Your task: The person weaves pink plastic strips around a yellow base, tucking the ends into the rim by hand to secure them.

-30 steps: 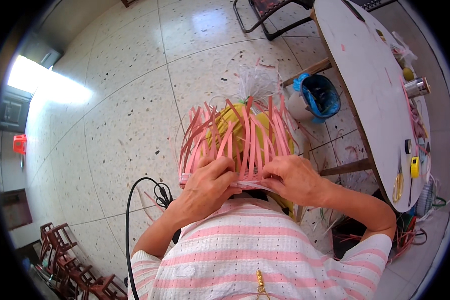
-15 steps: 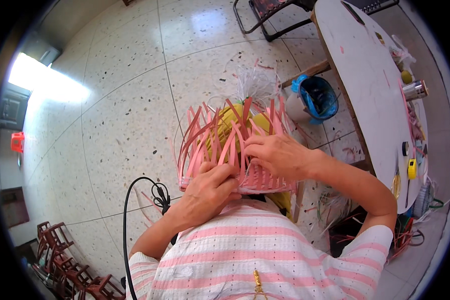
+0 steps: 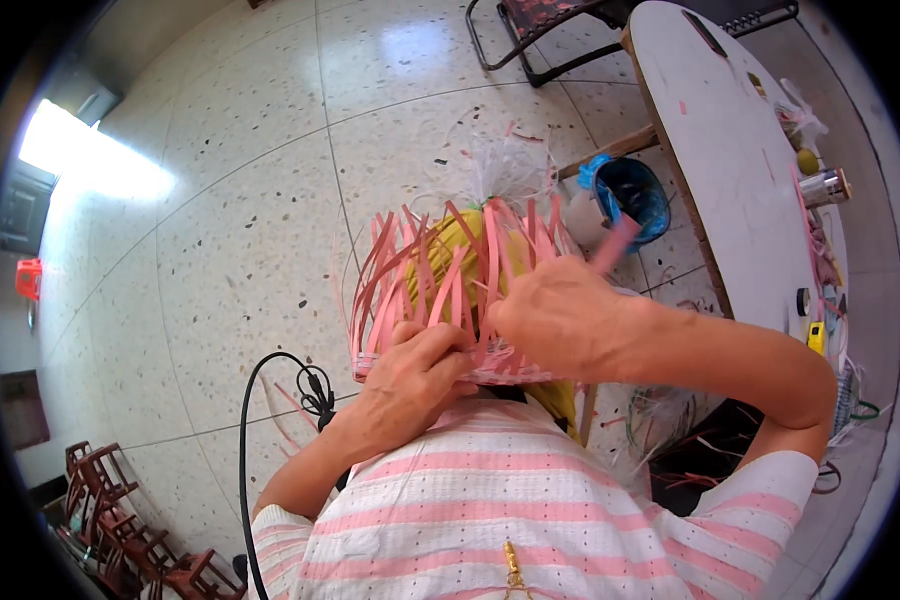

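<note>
Item: woven band (image 3: 367, 368), pink and white, across the lap at twelve o'clock from the striped top (image 3: 470, 490); long axis running nine to three o'clock; loose pink strips (image 3: 458, 290) standing from it toward twelve

Left hand (image 3: 415, 370): fingers curled closed on the band, left of its middle, the nearer hand to it

Right hand (image 3: 560, 310): at two o'clock from the left, over the right half among the strips; fingers bent in, blurred, so whether they pinch a strip cannot be told; a smeared pink strip shows past the knuckles, toward one o'clock

Surroundings: yellow bundle (image 3: 452, 238) behind the strips; bunch of white strips (image 3: 500, 175) beyond it; lined bucket (image 3: 584, 222) at one o'clock from the right hand, table (image 3: 710, 160) at two; black cable (image 3: 316, 385) at nine from the left hand, stools (image 3: 105, 475) at eight
</note>
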A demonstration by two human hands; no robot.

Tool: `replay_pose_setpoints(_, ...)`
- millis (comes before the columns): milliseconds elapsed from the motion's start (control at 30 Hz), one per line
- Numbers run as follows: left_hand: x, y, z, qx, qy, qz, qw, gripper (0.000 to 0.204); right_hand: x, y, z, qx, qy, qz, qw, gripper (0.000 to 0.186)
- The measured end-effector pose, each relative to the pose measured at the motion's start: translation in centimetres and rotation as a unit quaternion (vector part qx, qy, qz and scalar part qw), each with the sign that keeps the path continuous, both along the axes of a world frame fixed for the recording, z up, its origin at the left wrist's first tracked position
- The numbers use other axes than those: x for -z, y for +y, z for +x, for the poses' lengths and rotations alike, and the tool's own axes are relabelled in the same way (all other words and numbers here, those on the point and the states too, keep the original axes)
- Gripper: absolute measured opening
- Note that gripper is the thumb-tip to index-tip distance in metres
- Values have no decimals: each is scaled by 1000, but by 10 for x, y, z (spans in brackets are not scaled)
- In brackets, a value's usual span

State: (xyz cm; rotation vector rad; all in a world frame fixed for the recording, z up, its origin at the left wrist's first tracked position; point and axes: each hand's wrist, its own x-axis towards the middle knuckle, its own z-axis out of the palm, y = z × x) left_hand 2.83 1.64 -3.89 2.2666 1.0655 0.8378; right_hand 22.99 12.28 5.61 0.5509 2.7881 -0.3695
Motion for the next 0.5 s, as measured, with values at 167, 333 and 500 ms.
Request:
replay_pose_setpoints(167, -2, 0, -2, -23, 14, 3, 1000, 30, 29, 17, 36, 176, -13, -319, 931, 18)
replay_pose_setpoints(333, 1, 3, -5, -25, 5, 10, 1000, 31, 43, -7, 83, 417, -15, -552, 722, 26)
replay_pose_setpoints(500, 1, 4, -6, -9, 1, 20, 1000, 28, 51, -32, 115, 420, 43, -646, 637, 23)
